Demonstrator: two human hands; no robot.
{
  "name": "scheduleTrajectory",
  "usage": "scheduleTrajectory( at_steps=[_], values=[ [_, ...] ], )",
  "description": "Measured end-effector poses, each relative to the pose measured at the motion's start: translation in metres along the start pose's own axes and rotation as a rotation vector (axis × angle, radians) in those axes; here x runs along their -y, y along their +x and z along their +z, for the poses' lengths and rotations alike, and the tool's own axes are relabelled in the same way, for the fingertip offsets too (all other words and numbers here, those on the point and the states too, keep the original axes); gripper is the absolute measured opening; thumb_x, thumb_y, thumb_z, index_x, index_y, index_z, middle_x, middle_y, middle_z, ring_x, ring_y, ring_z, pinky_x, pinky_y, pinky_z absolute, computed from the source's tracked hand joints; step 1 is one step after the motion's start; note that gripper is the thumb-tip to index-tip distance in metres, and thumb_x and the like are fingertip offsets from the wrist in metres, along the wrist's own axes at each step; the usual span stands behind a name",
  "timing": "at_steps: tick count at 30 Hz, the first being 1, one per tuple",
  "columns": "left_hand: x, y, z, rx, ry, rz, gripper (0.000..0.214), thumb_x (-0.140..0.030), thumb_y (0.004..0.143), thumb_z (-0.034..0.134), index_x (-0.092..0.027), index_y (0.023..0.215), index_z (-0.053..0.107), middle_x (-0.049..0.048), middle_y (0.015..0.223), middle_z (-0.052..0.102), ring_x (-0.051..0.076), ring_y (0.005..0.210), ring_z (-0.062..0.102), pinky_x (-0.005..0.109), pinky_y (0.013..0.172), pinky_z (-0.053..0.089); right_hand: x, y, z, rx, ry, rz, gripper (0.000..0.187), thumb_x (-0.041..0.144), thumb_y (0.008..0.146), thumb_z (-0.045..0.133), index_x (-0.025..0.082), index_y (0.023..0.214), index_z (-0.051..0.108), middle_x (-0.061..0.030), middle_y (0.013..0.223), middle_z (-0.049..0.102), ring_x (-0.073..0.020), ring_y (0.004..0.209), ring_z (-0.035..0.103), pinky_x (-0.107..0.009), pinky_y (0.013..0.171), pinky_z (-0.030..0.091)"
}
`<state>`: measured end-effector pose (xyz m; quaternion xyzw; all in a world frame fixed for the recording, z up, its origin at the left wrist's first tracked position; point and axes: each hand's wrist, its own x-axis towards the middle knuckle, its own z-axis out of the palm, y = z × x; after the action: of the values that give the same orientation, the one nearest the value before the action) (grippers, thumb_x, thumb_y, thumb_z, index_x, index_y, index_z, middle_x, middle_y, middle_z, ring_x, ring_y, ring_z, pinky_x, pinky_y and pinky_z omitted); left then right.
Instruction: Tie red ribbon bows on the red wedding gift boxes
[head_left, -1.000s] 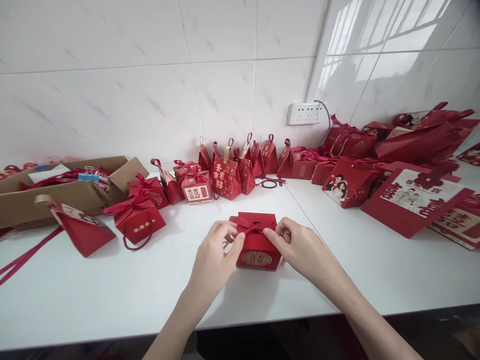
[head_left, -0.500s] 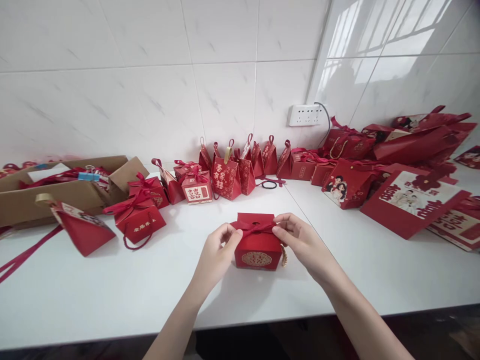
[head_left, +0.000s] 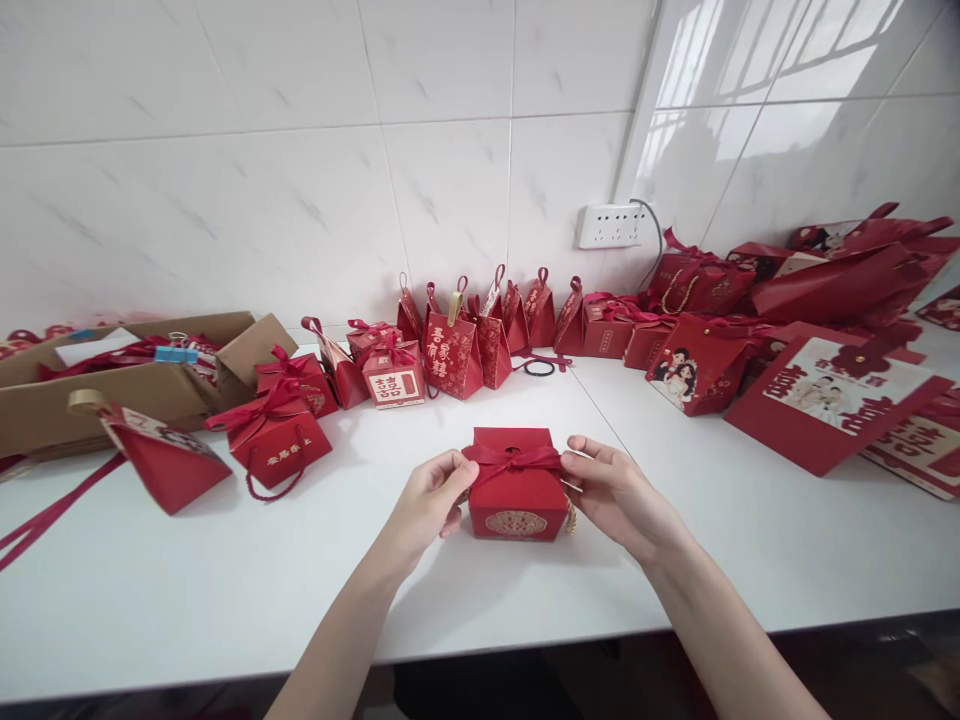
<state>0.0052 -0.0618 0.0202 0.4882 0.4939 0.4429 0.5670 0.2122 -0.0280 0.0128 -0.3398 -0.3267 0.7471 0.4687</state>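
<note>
A red gift box (head_left: 517, 496) with a round gold emblem on its front stands on the white table before me. Across its upper part runs a red ribbon (head_left: 514, 459), tied in a bow. My left hand (head_left: 435, 495) pinches the ribbon's left end between thumb and forefinger. On the other side my right hand (head_left: 607, 490) has the ribbon's right end between thumb and fingers. A twisted gold cord (head_left: 571, 517) shows at the box's right side, partly behind my right fingers.
Red gift boxes (head_left: 451, 355) line the tiled wall, and a ribboned box (head_left: 279, 440) stands left. At far left is a cardboard box (head_left: 105, 405) with red pieces inside. Red boxes and bags (head_left: 832, 400) crowd the right. A power socket (head_left: 615, 227) is on the wall.
Both hands have slid outward along the ribbon, to the left and right. The bow's loops look drawn out wider and flatter. The box has stayed in place.
</note>
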Motion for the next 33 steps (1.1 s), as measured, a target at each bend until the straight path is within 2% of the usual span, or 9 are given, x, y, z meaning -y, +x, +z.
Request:
scheduleTrajectory(
  at_steps=[8,13,16,19,23,25,28,30,33],
  values=[
    [0.004,-0.001,0.002,-0.082,0.021,0.016,0.034,-0.045,0.076,0.056,-0.018,0.063,0.040,-0.0051,0.060,0.039,0.007,0.049,0.036,0.017,0.039,0.029,-0.008,-0.004,-0.001,-0.047,0.122,-0.032,0.039,0.019,0.056,0.082,0.018,0.071,0.046,0.0062,0.056,0.049,-0.0072,0.053,0.043,-0.019,0.052,0.036],
    [0.001,-0.004,0.003,-0.078,0.109,0.116,0.030,-0.043,0.081,0.052,-0.018,0.066,0.044,-0.0027,0.068,0.046,0.010,0.062,0.046,0.022,0.057,0.041,-0.006,-0.016,0.000,0.063,-0.085,-0.100,0.030,0.029,0.071,0.074,0.019,0.071,0.045,0.0049,0.059,0.050,-0.0081,0.055,0.045,-0.020,0.053,0.035],
    [-0.004,-0.003,0.000,-0.118,0.226,0.193,0.028,-0.040,0.081,0.053,-0.017,0.066,0.048,0.0024,0.091,0.057,0.014,0.083,0.053,0.025,0.073,0.042,-0.007,-0.029,0.005,0.090,-0.287,-0.120,0.027,0.031,0.074,0.071,0.019,0.072,0.047,0.0042,0.060,0.053,-0.0096,0.057,0.049,-0.023,0.057,0.039],
    [-0.010,0.010,-0.005,-0.038,0.307,0.203,0.027,-0.041,0.082,0.052,-0.017,0.070,0.053,0.0057,0.108,0.061,0.018,0.094,0.056,0.029,0.083,0.043,-0.010,-0.053,0.017,0.168,-0.505,-0.105,0.022,0.028,0.076,0.068,0.019,0.070,0.049,0.0007,0.069,0.060,-0.0120,0.068,0.056,-0.024,0.066,0.044],
    [-0.022,0.043,-0.007,0.157,0.449,0.226,0.025,-0.041,0.082,0.054,-0.018,0.085,0.059,0.0070,0.104,0.066,0.020,0.094,0.060,0.033,0.087,0.044,-0.004,-0.079,0.029,0.418,-0.754,-0.107,0.011,0.027,0.082,0.061,0.019,0.074,0.058,-0.0017,0.079,0.065,-0.0142,0.077,0.060,-0.026,0.074,0.047],
    [-0.030,0.055,-0.005,0.090,0.526,0.270,0.023,-0.040,0.081,0.055,-0.018,0.087,0.059,0.0074,0.106,0.065,0.021,0.098,0.060,0.034,0.087,0.044,0.001,-0.077,0.025,0.316,-0.863,-0.267,0.016,0.031,0.086,0.055,0.019,0.076,0.059,-0.0015,0.077,0.064,-0.0138,0.072,0.059,-0.025,0.069,0.048],
    [-0.038,0.051,0.004,-0.206,0.594,0.339,0.025,-0.041,0.084,0.049,-0.019,0.092,0.058,0.0068,0.105,0.065,0.022,0.103,0.058,0.035,0.088,0.044,0.005,-0.057,0.008,-0.034,-0.997,-0.570,0.016,0.035,0.088,0.050,0.021,0.092,0.058,-0.0046,0.096,0.063,-0.0166,0.085,0.060,-0.030,0.077,0.051],
    [-0.040,0.035,0.009,-0.274,0.614,0.304,0.030,-0.045,0.084,0.046,-0.019,0.089,0.059,0.0067,0.101,0.066,0.023,0.100,0.059,0.036,0.088,0.045,0.001,-0.044,-0.003,-0.038,-1.068,-0.603,0.025,0.036,0.089,0.049,0.023,0.110,0.054,-0.0071,0.117,0.058,-0.0198,0.103,0.058,-0.035,0.087,0.051],
    [-0.033,0.008,0.011,-0.133,0.620,0.226,0.032,-0.045,0.079,0.055,-0.021,0.098,0.061,0.0071,0.106,0.064,0.024,0.102,0.059,0.036,0.088,0.045,-0.014,-0.041,-0.012,0.055,-1.155,-0.571,0.040,0.035,0.089,0.049,0.025,0.127,0.043,-0.0090,0.131,0.051,-0.0221,0.114,0.055,-0.040,0.092,0.051]
  ],
)
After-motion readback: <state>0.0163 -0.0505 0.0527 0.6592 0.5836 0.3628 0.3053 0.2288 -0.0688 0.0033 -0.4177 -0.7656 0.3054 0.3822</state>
